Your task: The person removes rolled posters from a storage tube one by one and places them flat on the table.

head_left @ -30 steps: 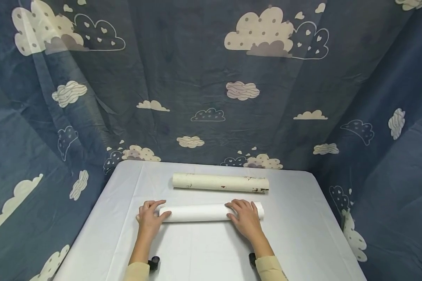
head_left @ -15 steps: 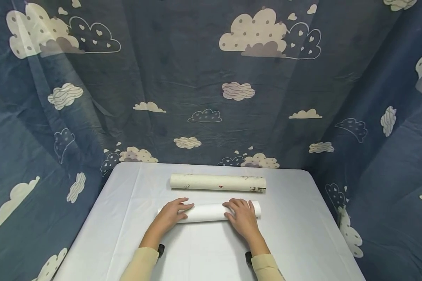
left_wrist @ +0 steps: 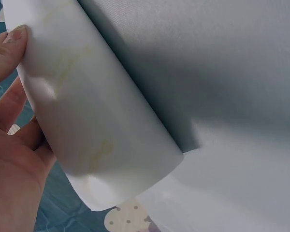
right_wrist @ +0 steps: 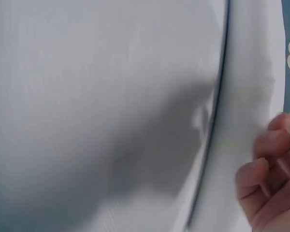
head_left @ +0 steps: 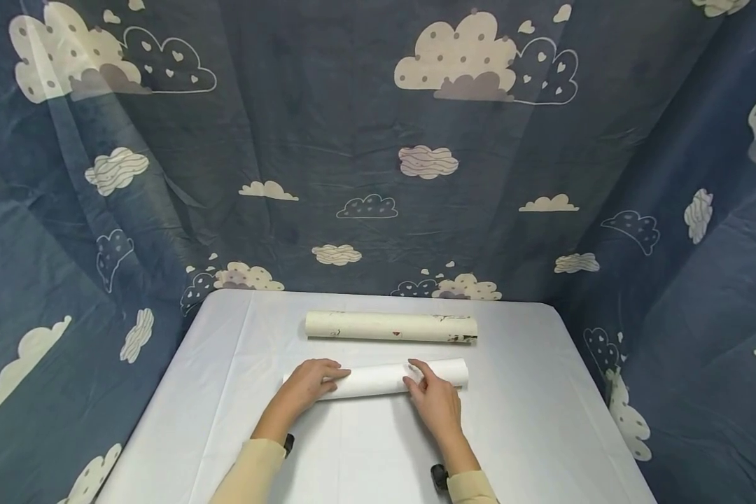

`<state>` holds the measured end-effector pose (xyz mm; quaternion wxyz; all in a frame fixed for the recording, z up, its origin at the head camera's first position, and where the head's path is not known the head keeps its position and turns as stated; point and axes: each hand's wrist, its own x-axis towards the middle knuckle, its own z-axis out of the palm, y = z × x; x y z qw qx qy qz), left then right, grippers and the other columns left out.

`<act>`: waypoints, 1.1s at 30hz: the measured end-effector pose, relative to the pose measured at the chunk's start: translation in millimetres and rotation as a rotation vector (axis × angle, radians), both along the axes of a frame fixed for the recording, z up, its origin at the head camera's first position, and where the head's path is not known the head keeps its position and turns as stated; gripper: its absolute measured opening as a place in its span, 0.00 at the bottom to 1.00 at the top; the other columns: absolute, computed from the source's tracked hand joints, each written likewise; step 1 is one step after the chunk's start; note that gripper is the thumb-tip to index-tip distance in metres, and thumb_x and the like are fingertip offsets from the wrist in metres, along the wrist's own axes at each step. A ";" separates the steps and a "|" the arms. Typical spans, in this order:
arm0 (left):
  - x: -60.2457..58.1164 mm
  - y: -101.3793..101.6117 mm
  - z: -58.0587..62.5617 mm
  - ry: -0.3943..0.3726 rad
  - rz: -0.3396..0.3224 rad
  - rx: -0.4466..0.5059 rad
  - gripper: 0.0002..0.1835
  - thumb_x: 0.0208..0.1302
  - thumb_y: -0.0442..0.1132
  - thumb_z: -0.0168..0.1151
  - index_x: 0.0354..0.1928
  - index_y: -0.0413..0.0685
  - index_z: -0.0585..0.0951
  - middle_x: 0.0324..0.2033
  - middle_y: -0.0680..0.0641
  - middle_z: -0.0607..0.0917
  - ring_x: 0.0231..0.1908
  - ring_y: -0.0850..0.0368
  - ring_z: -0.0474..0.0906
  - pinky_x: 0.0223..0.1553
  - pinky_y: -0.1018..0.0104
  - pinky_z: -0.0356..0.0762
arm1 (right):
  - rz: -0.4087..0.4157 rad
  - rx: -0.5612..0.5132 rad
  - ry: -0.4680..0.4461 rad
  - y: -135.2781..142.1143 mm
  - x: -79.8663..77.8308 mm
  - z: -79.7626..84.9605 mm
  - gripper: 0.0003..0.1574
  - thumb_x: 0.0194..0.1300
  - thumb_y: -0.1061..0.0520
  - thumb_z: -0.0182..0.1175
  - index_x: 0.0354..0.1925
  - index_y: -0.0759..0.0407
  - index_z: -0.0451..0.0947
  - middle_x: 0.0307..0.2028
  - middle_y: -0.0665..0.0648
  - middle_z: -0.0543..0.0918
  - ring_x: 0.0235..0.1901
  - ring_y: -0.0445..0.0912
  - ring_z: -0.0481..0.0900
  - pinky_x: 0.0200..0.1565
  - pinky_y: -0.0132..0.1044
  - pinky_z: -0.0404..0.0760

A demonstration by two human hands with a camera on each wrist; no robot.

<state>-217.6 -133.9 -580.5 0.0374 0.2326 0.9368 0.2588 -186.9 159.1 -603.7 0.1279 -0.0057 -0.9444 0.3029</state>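
A white paper roll [head_left: 378, 379] lies crosswise on the table, its right end angled slightly away from me. My left hand [head_left: 309, 385] holds its left part, thumb on the near side and fingers over the far side. Faint yellowish marks and small dents show on the roll [left_wrist: 87, 111] in the left wrist view, beside the thumb of my left hand [left_wrist: 14, 169]. Over the right half, my right hand [head_left: 437, 399] touches the roll lightly with loosely bent, spread fingers. In the right wrist view the right hand [right_wrist: 275, 179] is blurred against the roll's surface.
Behind the white roll lies a cream roll [head_left: 390, 327] with dark and red printed marks, roughly parallel to it. Both rest on a table with a white cloth [head_left: 529, 406]. A blue cloud-print curtain [head_left: 353, 126] surrounds the table's back and sides.
My left hand has shifted right from the roll's left end to further along it. My right hand has loosened and spread its fingers on the right half. The roll has tilted slightly.
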 end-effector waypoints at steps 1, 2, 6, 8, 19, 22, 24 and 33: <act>0.5 -0.4 0.1 0.014 -0.011 -0.003 0.22 0.65 0.35 0.73 0.62 0.55 0.88 0.59 0.46 0.89 0.61 0.44 0.84 0.64 0.46 0.79 | -0.017 -0.036 -0.038 -1.3 0.5 -1.1 0.26 0.70 0.45 0.71 0.63 0.43 0.83 0.18 0.44 0.74 0.17 0.39 0.61 0.22 0.33 0.60; 1.0 -0.7 0.4 0.029 -0.023 -0.012 0.23 0.65 0.35 0.73 0.62 0.55 0.88 0.58 0.47 0.89 0.61 0.45 0.84 0.64 0.47 0.80 | -0.031 -0.057 -0.070 -2.4 0.6 -2.1 0.26 0.70 0.45 0.70 0.65 0.44 0.83 0.19 0.45 0.74 0.17 0.40 0.62 0.23 0.33 0.60; 2.1 -0.8 5.5 0.048 -0.055 -0.066 0.24 0.65 0.37 0.74 0.63 0.59 0.87 0.57 0.50 0.89 0.59 0.48 0.85 0.62 0.50 0.81 | -0.064 -0.094 -0.137 -5.4 -1.9 -5.1 0.27 0.71 0.44 0.69 0.66 0.46 0.82 0.20 0.46 0.75 0.18 0.42 0.64 0.25 0.35 0.62; 2.8 0.2 10.1 0.038 -0.070 -0.109 0.26 0.63 0.38 0.75 0.64 0.61 0.87 0.59 0.50 0.88 0.60 0.48 0.85 0.62 0.50 0.82 | -0.067 -0.100 -0.144 -6.3 -3.7 -4.9 0.27 0.71 0.45 0.69 0.65 0.46 0.82 0.20 0.47 0.75 0.18 0.42 0.63 0.25 0.35 0.62; 22.1 9.3 27.1 -0.075 -0.224 -0.213 0.36 0.55 0.44 0.81 0.68 0.67 0.83 0.57 0.52 0.91 0.54 0.54 0.88 0.53 0.59 0.85 | -0.056 -0.075 -0.147 -9.2 -8.6 -4.3 0.24 0.71 0.40 0.68 0.63 0.41 0.84 0.23 0.45 0.78 0.19 0.42 0.67 0.26 0.37 0.62; 28.5 10.3 25.7 -0.057 -0.240 -0.213 0.36 0.54 0.47 0.82 0.68 0.68 0.83 0.54 0.52 0.92 0.52 0.56 0.87 0.51 0.61 0.84 | -0.047 -0.074 -0.154 -10.2 -10.1 -4.6 0.26 0.71 0.37 0.67 0.63 0.40 0.84 0.24 0.46 0.80 0.19 0.42 0.68 0.25 0.36 0.64; 32.5 11.4 24.8 -0.049 -0.242 -0.214 0.36 0.53 0.51 0.81 0.68 0.68 0.83 0.52 0.51 0.91 0.50 0.56 0.87 0.50 0.61 0.84 | -0.037 -0.071 -0.169 -11.4 -11.9 -4.4 0.27 0.71 0.35 0.66 0.64 0.40 0.83 0.26 0.46 0.82 0.20 0.42 0.70 0.26 0.36 0.64; 50.4 30.3 17.8 -0.027 -0.240 -0.206 0.27 0.69 0.62 0.64 0.68 0.70 0.82 0.44 0.49 0.86 0.33 0.59 0.82 0.38 0.63 0.82 | 0.031 -0.067 -0.195 -19.9 -21.6 -0.3 0.28 0.72 0.37 0.65 0.66 0.40 0.81 0.26 0.46 0.80 0.21 0.42 0.70 0.27 0.37 0.65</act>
